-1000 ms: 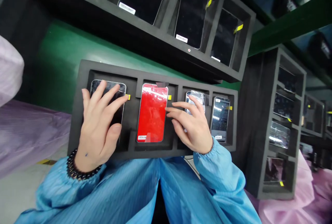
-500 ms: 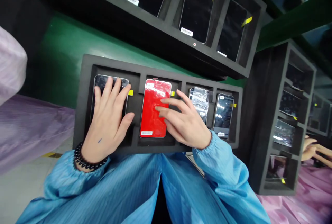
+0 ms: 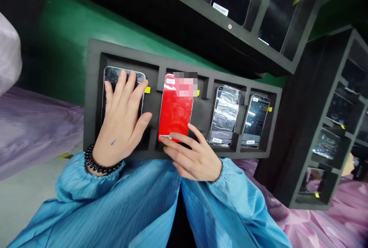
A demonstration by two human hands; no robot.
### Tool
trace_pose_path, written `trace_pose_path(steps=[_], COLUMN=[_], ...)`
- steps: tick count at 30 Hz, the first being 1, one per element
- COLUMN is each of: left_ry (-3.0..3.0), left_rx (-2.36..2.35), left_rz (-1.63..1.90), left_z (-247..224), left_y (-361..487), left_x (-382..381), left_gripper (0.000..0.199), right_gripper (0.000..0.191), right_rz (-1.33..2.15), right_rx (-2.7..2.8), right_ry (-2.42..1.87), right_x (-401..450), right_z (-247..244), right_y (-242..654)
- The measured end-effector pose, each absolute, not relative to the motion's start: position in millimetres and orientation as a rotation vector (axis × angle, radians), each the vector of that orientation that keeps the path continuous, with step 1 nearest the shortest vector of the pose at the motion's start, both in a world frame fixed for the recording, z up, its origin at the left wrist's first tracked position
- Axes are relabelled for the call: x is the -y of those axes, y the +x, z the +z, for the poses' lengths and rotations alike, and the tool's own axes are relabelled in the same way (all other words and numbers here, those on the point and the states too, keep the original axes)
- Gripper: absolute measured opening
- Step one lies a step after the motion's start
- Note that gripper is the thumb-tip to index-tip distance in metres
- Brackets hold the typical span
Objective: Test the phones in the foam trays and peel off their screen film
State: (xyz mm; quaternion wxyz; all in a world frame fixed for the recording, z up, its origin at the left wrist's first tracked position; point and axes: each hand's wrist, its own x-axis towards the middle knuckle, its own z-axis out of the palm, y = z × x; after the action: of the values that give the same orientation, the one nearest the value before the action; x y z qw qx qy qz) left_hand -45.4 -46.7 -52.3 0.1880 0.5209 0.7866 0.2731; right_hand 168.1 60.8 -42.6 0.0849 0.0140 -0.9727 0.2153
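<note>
A dark foam tray (image 3: 123,51) holds several phones in separate compartments. My left hand (image 3: 122,121) lies with spread fingers over the black-screened phone (image 3: 112,72) in the leftmost compartment, hiding much of it. Beside it is a phone with a bright red screen (image 3: 175,114). The fingers of my right hand (image 3: 192,150), apart from one another, rest over the lower edge of the red phone, by its white label. Farther right lie a phone under crinkled clear film (image 3: 225,115) and a smaller phone with text on its dark screen (image 3: 255,121).
Behind the tray stands a raised dark foam tray (image 3: 198,8) with larger black-screened devices. At the right is a stack of trays (image 3: 312,125). Pink clothing (image 3: 342,217) shows at lower right, and a lilac sleeve (image 3: 37,125) at left.
My right hand has moved down and left, from the middle of the red screen to its lower edge, uncovering the film-covered phone. My left hand stays on its phone. The view has shifted.
</note>
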Motion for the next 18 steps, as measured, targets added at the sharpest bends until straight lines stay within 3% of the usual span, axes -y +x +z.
trace_pose_path(steps=[5, 11, 14, 18], left_ry=[1.461, 1.541, 1.659, 1.709], left_rx=[-2.220, -2.309, -2.339, -2.322], left_rz=[0.811, 0.994, 0.790, 0.473], left_z=[-51, -43, -43, -41], left_y=[-43, -39, -35, -20], left_x=[45, 48, 45, 38], left_gripper=[0.060, 0.041, 0.037, 0.049], right_gripper=[0.035, 0.038, 0.038, 0.036], right_rz=[0.635, 0.609, 0.584, 0.632], right_rx=[2.889, 2.879, 2.874, 2.745], right_ry=[0.068, 0.080, 0.098, 0.027], right_x=[-60, -60, -60, -62], right_z=[-45, -47, -48, -45], right_y=[170, 170, 170, 175])
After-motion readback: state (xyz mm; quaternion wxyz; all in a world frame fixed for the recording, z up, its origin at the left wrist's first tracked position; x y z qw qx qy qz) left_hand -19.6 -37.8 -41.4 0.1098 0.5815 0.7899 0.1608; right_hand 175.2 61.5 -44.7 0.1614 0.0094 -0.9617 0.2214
